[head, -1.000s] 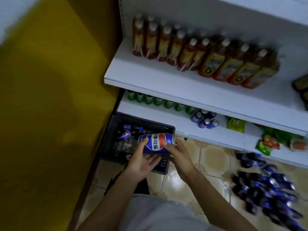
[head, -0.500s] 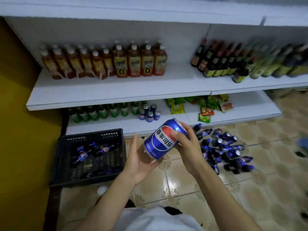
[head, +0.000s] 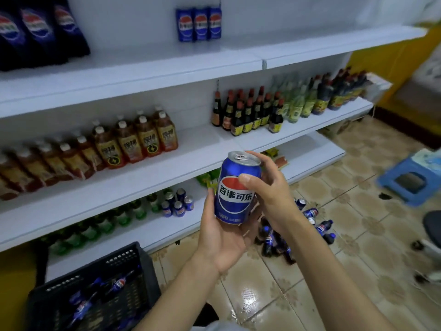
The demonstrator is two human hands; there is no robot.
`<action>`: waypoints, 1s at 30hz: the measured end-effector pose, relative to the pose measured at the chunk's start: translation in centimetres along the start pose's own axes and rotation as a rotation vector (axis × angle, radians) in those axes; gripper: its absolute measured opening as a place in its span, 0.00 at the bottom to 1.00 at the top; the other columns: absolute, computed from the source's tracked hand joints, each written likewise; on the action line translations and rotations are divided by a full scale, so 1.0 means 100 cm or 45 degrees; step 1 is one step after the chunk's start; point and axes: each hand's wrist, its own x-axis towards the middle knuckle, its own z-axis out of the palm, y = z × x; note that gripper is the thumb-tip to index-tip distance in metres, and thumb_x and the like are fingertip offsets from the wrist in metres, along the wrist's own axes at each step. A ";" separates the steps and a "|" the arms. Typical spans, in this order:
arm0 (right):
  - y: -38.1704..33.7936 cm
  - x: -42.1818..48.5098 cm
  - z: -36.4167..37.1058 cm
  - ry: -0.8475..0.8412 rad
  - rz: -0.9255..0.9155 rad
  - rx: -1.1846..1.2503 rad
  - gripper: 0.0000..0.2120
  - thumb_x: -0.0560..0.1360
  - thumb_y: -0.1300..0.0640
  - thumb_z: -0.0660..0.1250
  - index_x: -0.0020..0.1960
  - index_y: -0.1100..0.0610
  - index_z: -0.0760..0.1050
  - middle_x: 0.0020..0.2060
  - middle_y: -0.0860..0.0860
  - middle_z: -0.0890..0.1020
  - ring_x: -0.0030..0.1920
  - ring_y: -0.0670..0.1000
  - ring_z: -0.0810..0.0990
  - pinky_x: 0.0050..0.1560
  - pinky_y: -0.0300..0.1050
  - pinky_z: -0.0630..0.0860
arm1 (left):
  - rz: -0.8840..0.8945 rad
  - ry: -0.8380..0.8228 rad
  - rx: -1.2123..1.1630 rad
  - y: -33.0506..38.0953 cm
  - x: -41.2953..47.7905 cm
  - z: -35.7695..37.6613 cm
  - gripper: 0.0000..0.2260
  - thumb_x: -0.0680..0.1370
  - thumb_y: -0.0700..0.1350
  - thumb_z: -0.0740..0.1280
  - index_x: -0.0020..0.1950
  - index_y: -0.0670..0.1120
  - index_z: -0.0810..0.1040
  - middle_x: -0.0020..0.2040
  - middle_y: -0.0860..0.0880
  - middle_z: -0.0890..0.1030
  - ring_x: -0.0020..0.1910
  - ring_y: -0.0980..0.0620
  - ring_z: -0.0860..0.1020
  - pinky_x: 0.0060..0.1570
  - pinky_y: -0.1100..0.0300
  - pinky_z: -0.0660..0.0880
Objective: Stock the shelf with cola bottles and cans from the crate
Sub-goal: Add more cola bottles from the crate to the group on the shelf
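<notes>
In front of the white shelves point(head: 152, 173), a blue cola can point(head: 235, 199) is held upright at chest height. It has a silver top, a red, white and blue roundel and white Chinese characters. The left hand point(head: 222, 237) cups its base, and the right hand point(head: 272, 197) curls round its side, thumb on the label.

- The left hand point(head: 222, 232) is cradling the base of a blue metal cola can point(head: 235, 199), palm up.
- The right hand point(head: 269, 194) is pinching its upper half, thumb pressing on the front.
</notes>
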 end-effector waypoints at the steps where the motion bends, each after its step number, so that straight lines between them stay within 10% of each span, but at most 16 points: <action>1: -0.001 0.011 -0.002 -0.004 -0.007 -0.008 0.32 0.60 0.50 0.76 0.62 0.53 0.73 0.50 0.52 0.84 0.52 0.54 0.83 0.50 0.47 0.78 | -0.004 -0.009 -0.005 0.006 0.010 0.007 0.28 0.72 0.66 0.61 0.57 0.45 0.81 0.50 0.46 0.82 0.45 0.50 0.79 0.31 0.63 0.76; 11: -0.029 0.166 0.009 0.052 -0.106 -0.042 0.41 0.55 0.34 0.78 0.64 0.46 0.72 0.57 0.47 0.82 0.58 0.51 0.81 0.51 0.43 0.78 | 0.106 -0.096 -0.018 0.132 0.130 0.064 0.22 0.74 0.61 0.60 0.49 0.45 0.82 0.40 0.46 0.79 0.34 0.52 0.76 0.25 0.65 0.69; 21: -0.063 0.290 0.057 0.109 -0.417 -0.349 0.29 0.62 0.60 0.78 0.59 0.46 0.72 0.49 0.42 0.82 0.50 0.42 0.82 0.46 0.34 0.77 | 0.378 -0.172 0.094 0.256 0.197 0.118 0.22 0.75 0.60 0.61 0.41 0.44 0.85 0.40 0.43 0.82 0.38 0.50 0.80 0.37 0.59 0.79; 30: -0.109 0.423 0.039 -0.041 -0.485 -0.506 0.28 0.64 0.55 0.80 0.59 0.47 0.72 0.50 0.43 0.82 0.49 0.39 0.81 0.46 0.33 0.79 | 1.031 0.189 0.900 0.346 0.272 0.145 0.28 0.71 0.65 0.57 0.66 0.51 0.70 0.60 0.49 0.79 0.56 0.55 0.79 0.50 0.62 0.75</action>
